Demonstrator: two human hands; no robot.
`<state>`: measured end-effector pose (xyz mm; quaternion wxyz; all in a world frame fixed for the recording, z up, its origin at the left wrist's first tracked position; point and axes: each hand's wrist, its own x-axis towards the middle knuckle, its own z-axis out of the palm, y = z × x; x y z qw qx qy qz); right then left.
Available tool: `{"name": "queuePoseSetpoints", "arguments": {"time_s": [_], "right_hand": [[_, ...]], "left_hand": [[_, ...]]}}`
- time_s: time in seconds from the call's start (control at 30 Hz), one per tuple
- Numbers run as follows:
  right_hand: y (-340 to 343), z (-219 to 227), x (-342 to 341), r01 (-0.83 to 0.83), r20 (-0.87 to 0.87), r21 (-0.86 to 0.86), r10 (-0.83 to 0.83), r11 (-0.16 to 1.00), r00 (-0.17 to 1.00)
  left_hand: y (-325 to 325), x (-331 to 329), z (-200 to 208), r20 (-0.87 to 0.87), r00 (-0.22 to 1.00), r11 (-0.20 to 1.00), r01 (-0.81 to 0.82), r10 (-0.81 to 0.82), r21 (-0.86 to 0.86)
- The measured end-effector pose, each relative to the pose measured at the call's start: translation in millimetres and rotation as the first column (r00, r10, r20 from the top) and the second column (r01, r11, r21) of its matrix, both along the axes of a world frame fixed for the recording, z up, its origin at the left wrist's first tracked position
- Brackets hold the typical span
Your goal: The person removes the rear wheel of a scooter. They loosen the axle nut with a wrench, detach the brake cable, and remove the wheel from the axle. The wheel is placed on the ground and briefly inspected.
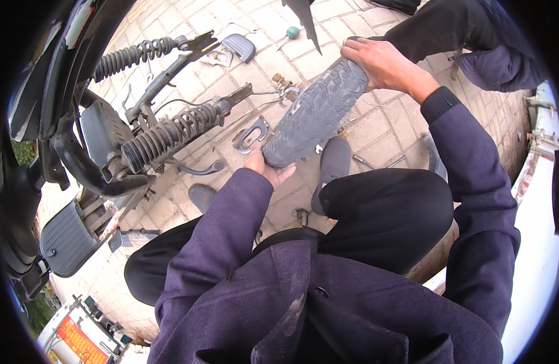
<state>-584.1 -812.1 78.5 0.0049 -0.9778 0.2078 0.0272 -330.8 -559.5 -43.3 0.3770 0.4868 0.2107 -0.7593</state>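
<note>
A worn black scooter wheel, its knobbly tyre (321, 110) facing up at me, stands tilted on the paving between my hands. My left hand (268, 170) cups the near lower end of the tyre, its fingers partly beneath the rubber. My right hand (385, 65) is wrapped over the far upper end, with the fingertips curled round the edge. A rusty axle end (284, 84) sticks out on the wheel's left side. Close to my left hand lies a grey metal bracket (251, 134) with a slot in it.
At left stands a scooter frame with two coil shock absorbers (177, 134) pointing toward the wheel. A green-handled screwdriver (291, 34), a dark grey pedal-like piece (238, 47) and a wrench (379, 162) lie on the bricks. Another person's dark-trousered leg (440, 30) is at upper right.
</note>
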Motion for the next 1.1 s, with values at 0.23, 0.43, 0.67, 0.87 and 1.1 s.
{"name": "queuePoseSetpoints", "arguments": {"time_s": [0.23, 0.43, 0.67, 0.87, 1.1], "right_hand": [[-13, -3, 16, 0.098, -0.02, 0.078, -0.096, 0.992, 0.995], [-10, -24, 30, 0.218, 0.134, 0.202, -0.247, 0.955, 0.96], [33, 2, 47, 0.302, 0.221, 0.25, -0.358, 0.92, 0.907], [57, 20, 57, 0.283, 0.281, 0.094, -0.298, 0.954, 0.912], [41, 4, 33, 0.374, 0.347, 0.11, -0.388, 0.921, 0.854]], "left_hand": [[10, 29, 36, 0.887, 0.381, 0.794, 0.607, -0.26, -0.028], [-3, 30, 45, 0.964, 0.253, 0.513, 0.819, 0.082, -0.259], [-33, 43, 47, 0.908, 0.397, 0.523, 0.75, 0.134, -0.405], [-52, 33, 51, 0.842, 0.531, 0.519, 0.696, 0.092, -0.496], [-54, 36, 39, 0.784, 0.621, 0.493, 0.681, 0.003, -0.541]]}}
